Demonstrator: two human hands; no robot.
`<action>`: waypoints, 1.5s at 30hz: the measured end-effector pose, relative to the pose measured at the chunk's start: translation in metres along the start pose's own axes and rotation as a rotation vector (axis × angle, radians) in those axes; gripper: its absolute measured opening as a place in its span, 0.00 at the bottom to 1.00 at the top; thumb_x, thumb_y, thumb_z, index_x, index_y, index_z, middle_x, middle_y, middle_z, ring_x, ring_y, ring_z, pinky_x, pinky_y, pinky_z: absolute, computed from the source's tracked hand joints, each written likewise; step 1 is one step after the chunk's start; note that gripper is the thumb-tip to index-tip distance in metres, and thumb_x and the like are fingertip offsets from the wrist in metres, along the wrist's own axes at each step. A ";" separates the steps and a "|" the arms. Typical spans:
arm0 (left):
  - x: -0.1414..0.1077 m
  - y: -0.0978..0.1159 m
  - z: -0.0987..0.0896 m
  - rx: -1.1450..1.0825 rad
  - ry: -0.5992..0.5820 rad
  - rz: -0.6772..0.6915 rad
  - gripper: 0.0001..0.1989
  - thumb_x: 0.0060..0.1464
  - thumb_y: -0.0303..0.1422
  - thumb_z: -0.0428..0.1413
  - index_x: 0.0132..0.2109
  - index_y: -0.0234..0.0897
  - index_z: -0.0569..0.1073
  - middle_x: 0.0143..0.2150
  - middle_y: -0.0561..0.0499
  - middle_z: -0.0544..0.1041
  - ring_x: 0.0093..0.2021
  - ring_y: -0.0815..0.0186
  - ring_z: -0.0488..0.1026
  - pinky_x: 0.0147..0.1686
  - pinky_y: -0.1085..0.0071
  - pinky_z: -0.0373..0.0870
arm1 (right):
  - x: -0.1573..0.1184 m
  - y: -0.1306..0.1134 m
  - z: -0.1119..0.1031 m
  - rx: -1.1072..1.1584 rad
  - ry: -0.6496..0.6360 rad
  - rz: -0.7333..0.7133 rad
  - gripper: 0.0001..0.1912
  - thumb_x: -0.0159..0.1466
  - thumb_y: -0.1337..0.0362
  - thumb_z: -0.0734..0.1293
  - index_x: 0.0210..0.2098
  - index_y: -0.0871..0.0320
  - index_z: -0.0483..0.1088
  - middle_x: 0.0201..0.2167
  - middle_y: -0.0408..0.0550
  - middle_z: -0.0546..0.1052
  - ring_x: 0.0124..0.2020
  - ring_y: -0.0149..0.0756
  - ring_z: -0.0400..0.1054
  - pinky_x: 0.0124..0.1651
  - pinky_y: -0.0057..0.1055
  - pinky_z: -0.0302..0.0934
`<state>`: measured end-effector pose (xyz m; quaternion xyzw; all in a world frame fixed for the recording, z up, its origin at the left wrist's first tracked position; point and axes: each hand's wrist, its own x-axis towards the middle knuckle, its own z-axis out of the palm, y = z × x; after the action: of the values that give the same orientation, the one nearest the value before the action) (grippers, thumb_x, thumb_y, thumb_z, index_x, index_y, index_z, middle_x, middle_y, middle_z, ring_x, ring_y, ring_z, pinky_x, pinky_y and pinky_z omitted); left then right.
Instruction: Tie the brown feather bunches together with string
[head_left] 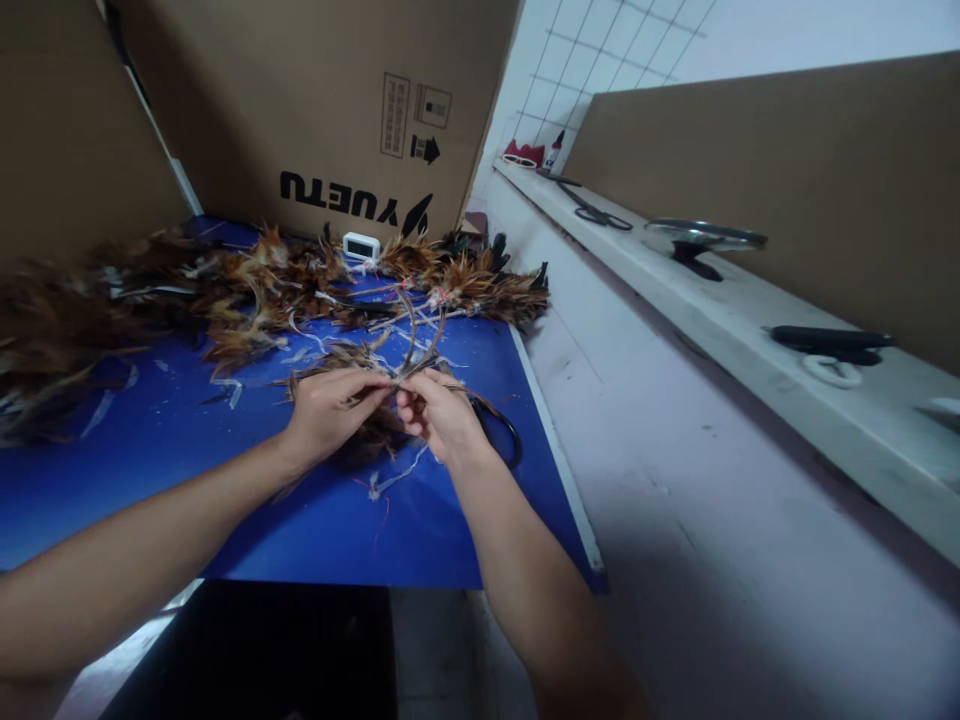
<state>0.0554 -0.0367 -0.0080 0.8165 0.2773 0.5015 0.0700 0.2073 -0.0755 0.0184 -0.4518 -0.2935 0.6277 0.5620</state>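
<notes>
Centrally, thin, curved brown feathers [421, 364], their lower ends hidden by your grip, rise from between the pinched fingers of your left hand [326, 410] and right hand [448, 415]. Beyond, across the smooth blue surface [247, 510], fluffy feather bundles [266, 262] lie massed, blurred and cut off at far left.

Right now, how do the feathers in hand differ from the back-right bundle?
Held feathers are few and thin; the back-right bundle is bushy. Held feathers are pinched by the left hand and right hand; the back-right bundle lies untouched on the table. Both look brown.
</notes>
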 end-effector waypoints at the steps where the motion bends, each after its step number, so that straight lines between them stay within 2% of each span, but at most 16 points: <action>1: 0.000 -0.001 0.000 0.020 0.005 0.023 0.06 0.56 0.31 0.58 0.37 0.38 0.80 0.36 0.50 0.84 0.34 0.66 0.80 0.37 0.73 0.75 | 0.001 0.000 0.000 0.011 -0.005 0.008 0.06 0.49 0.67 0.67 0.20 0.59 0.65 0.14 0.37 0.69 0.13 0.23 0.59 0.11 0.18 0.47; 6: -0.001 -0.004 0.001 0.075 -0.003 0.086 0.06 0.57 0.30 0.57 0.38 0.37 0.79 0.36 0.50 0.84 0.34 0.66 0.80 0.38 0.73 0.75 | 0.003 0.003 -0.002 0.079 -0.034 0.057 0.05 0.51 0.68 0.66 0.21 0.59 0.65 0.15 0.38 0.70 0.13 0.22 0.60 0.12 0.17 0.47; 10: 0.000 -0.003 0.000 0.054 -0.022 0.010 0.07 0.58 0.32 0.56 0.38 0.38 0.79 0.34 0.50 0.83 0.34 0.66 0.80 0.38 0.73 0.74 | 0.004 0.004 -0.002 0.106 -0.026 0.075 0.05 0.52 0.69 0.65 0.21 0.60 0.66 0.15 0.40 0.71 0.14 0.23 0.61 0.12 0.18 0.48; 12: 0.001 -0.002 0.000 0.021 -0.026 -0.089 0.07 0.57 0.33 0.56 0.37 0.38 0.79 0.33 0.50 0.83 0.33 0.66 0.79 0.37 0.72 0.73 | 0.003 0.003 -0.001 0.092 -0.034 0.077 0.06 0.53 0.68 0.65 0.21 0.61 0.68 0.15 0.41 0.71 0.14 0.23 0.62 0.12 0.18 0.50; 14: 0.002 0.000 0.000 -0.054 -0.028 -0.246 0.07 0.55 0.34 0.57 0.36 0.38 0.79 0.32 0.51 0.82 0.31 0.66 0.78 0.34 0.72 0.73 | 0.001 0.001 -0.001 0.066 -0.059 0.065 0.06 0.54 0.65 0.66 0.23 0.62 0.70 0.16 0.41 0.72 0.15 0.24 0.63 0.13 0.18 0.52; 19: 0.009 0.002 0.000 -0.511 -0.014 -0.687 0.07 0.51 0.35 0.60 0.34 0.36 0.76 0.23 0.53 0.78 0.23 0.68 0.75 0.27 0.73 0.72 | -0.002 -0.004 -0.003 -0.035 -0.111 -0.038 0.12 0.51 0.58 0.72 0.27 0.61 0.71 0.19 0.42 0.74 0.17 0.26 0.67 0.14 0.19 0.55; 23: 0.014 0.000 0.000 -0.824 0.034 -0.836 0.09 0.44 0.35 0.65 0.31 0.34 0.76 0.24 0.51 0.78 0.22 0.69 0.74 0.27 0.73 0.73 | -0.001 -0.006 -0.007 -0.115 -0.077 -0.118 0.13 0.49 0.57 0.73 0.25 0.59 0.70 0.19 0.40 0.74 0.17 0.25 0.66 0.16 0.20 0.56; 26: 0.015 -0.001 -0.001 -0.954 0.026 -0.916 0.13 0.40 0.35 0.69 0.31 0.33 0.76 0.26 0.51 0.79 0.23 0.70 0.74 0.27 0.72 0.74 | 0.000 -0.005 -0.008 -0.182 -0.014 -0.223 0.11 0.48 0.60 0.74 0.27 0.59 0.72 0.19 0.39 0.74 0.17 0.23 0.63 0.18 0.20 0.55; 29: 0.014 0.001 0.000 -0.999 -0.015 -0.960 0.15 0.39 0.36 0.69 0.32 0.33 0.75 0.25 0.51 0.78 0.22 0.70 0.73 0.28 0.72 0.74 | 0.002 -0.002 -0.006 -0.252 0.017 -0.301 0.12 0.48 0.60 0.74 0.29 0.58 0.74 0.20 0.39 0.74 0.18 0.23 0.63 0.19 0.21 0.56; 33: 0.011 0.005 0.002 -0.983 -0.063 -0.962 0.15 0.40 0.37 0.69 0.32 0.33 0.75 0.22 0.52 0.77 0.21 0.69 0.73 0.27 0.72 0.73 | 0.003 0.005 -0.003 -0.308 0.037 -0.335 0.10 0.51 0.59 0.73 0.28 0.59 0.74 0.22 0.41 0.76 0.19 0.24 0.63 0.22 0.22 0.58; 39: 0.008 0.006 0.004 -0.974 -0.101 -0.943 0.15 0.41 0.38 0.69 0.32 0.32 0.77 0.25 0.51 0.78 0.22 0.70 0.73 0.26 0.74 0.73 | 0.006 0.010 -0.005 -0.368 0.097 -0.373 0.10 0.55 0.58 0.72 0.23 0.59 0.74 0.20 0.43 0.76 0.19 0.25 0.63 0.22 0.23 0.58; 45: 0.007 0.006 0.004 -0.963 -0.151 -0.920 0.14 0.43 0.38 0.68 0.32 0.32 0.76 0.27 0.50 0.78 0.24 0.70 0.75 0.27 0.74 0.74 | 0.007 0.008 -0.009 -0.463 0.071 -0.410 0.11 0.55 0.58 0.71 0.22 0.60 0.74 0.19 0.43 0.74 0.19 0.27 0.63 0.23 0.25 0.58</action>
<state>0.0635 -0.0372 -0.0018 0.5254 0.3368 0.4299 0.6524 0.2119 -0.0710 0.0063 -0.5209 -0.4935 0.4016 0.5690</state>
